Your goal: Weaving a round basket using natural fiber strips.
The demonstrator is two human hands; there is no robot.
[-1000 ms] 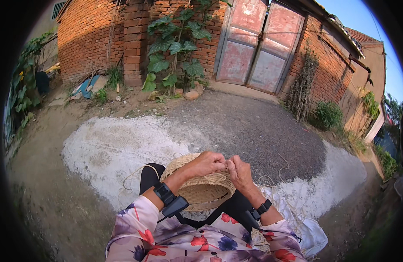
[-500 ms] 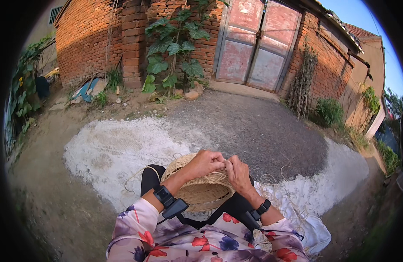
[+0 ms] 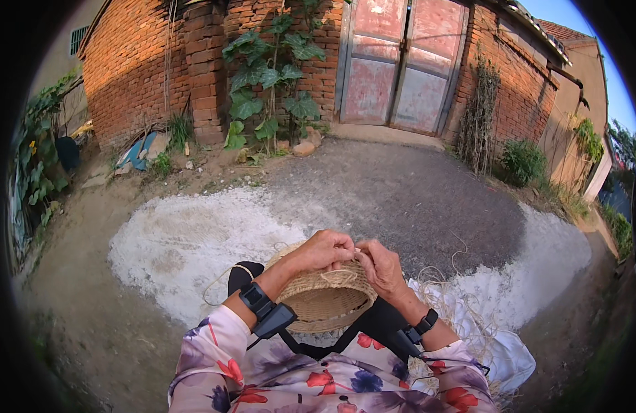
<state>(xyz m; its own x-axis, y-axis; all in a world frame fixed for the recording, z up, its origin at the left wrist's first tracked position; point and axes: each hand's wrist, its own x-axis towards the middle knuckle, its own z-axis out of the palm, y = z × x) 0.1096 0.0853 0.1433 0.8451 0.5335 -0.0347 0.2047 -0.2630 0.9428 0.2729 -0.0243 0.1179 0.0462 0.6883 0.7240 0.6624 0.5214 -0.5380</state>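
At the fingertips, we see the left hand (image 3: 325,249) and the right hand (image 3: 380,265) close together over the far side of the basket, both with fingers bent and drawn into a narrow pinch. A tiny pale bit shows between them, but it is too small for us to tell whether it is a strand or only a fingertip, so we cannot say what the pinch holds.

Just below the hands is the woven basket (image 3: 307,283), tilted so that its mouth faces the wearer, sitting between the legs in black trousers (image 3: 238,277). A strand makes a small loop at its upper rim, and a longer loose strand (image 3: 209,289) curves out to the left.

We judge the step in hand to be fine two-handed finger work at the basket's edge. The next move, as we read it, calls for a firm pinch from one hand while the other works the fibre, with the basket steady against the legs.

Farther out, we find a dark band with a boxy device (image 3: 275,321) on the left wrist and a black band (image 3: 422,325) on the right. Beside the right leg, a tangle of pale strands (image 3: 438,310) lies over a white sheet (image 3: 511,361). Beyond are grey ground and a worn metal door (image 3: 400,69).
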